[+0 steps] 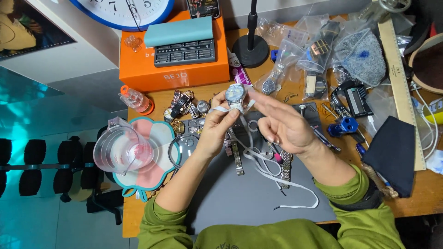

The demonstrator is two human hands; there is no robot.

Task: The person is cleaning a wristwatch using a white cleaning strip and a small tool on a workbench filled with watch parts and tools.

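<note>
- Silver watch head (236, 96), pale blue dial, held up over the grey mat (258, 193) mid-tabletop, in front of the orange box (173, 69).
- Head view: left hand (217, 127) pinches the watch case by its edges, grip closed on it from below.
- Right hand (281, 124) sits just beside, fingers spread loosely, tips on a white strip (265, 161) that trails from the watch down across the mat; whether it is really pinching the strip I cannot tell.
- Handling, my read: small, dense, rigid; crystal scratch-prone, polished metal slippery. Hold by the case sides or lugs, not the glass.
- Nearby: loose metal bracelets (284, 166), clear measuring jug (121, 147) at left, bagged parts (318, 46) behind.
</note>
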